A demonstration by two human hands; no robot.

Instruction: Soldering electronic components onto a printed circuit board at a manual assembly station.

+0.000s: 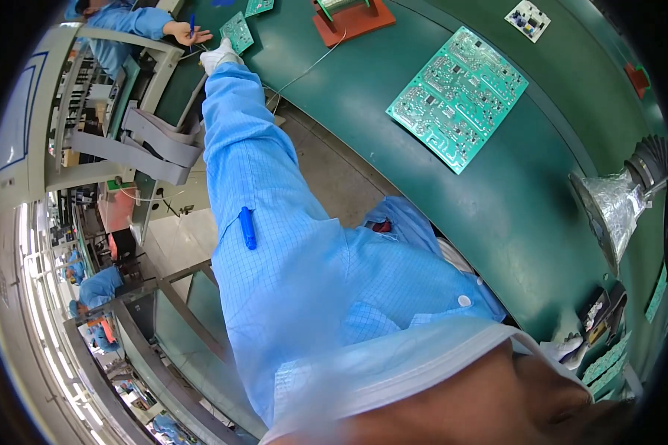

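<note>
Left gloved hand (219,53) reaches across the dark green tabletop (512,200).
Its grip, unclear whether closed, touches a small green circuit board (237,31); a co-worker's bare hand (185,31) holds a blue pen (192,26) beside it.

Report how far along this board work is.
Done: nothing visibly finished. In hand: the gloved left hand reaches to the small green board, beside a co-worker's hand. Left: the large green board lies untouched on the green table.

Small green circuit board (237,31) flat on the green belt, far upper left.
</note>
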